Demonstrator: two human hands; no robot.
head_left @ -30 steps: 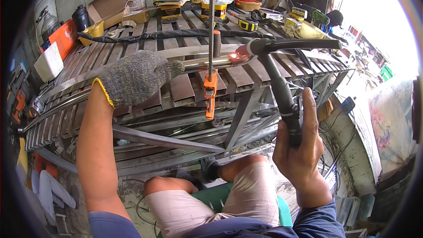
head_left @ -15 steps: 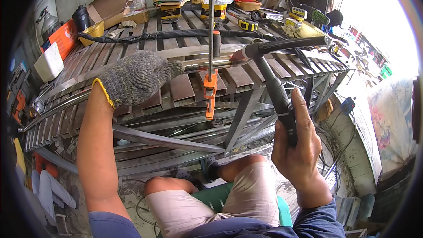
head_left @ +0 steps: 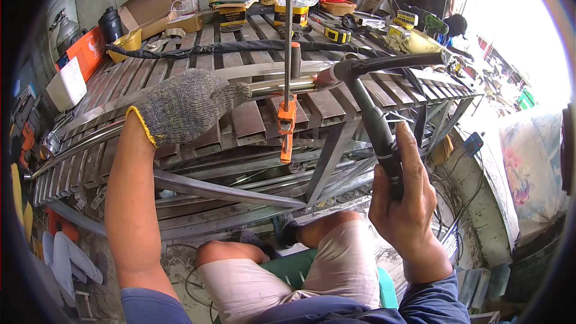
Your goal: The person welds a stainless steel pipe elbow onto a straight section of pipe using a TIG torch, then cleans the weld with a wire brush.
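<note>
My left hand [head_left: 186, 108], in a grey knit glove with a yellow cuff, is closed around a shiny metal pipe [head_left: 271, 89] lying along the front of the slatted metal bench. In my bare right hand [head_left: 409, 204] is the black handle of a TIG welding torch [head_left: 371, 114], with the index finger stretched along it. The torch head, with its long black back cap, overlaps the right end of the pipe in this view. Between my hands stands an upright bar clamp [head_left: 287, 121] with orange jaws at the bench edge.
A black sheathed cable [head_left: 228, 47] runs across the slatted bench [head_left: 249, 121]. Behind it stand a cardboard box [head_left: 150, 9], yellow tubs and a tape measure [head_left: 337, 35]. Metal bars fill the frame below. A flowered curtain [head_left: 528, 168] hangs at right.
Both hands, the pipe and the torch hold nearly the same position. The flowered curtain at the right has shifted slightly.
</note>
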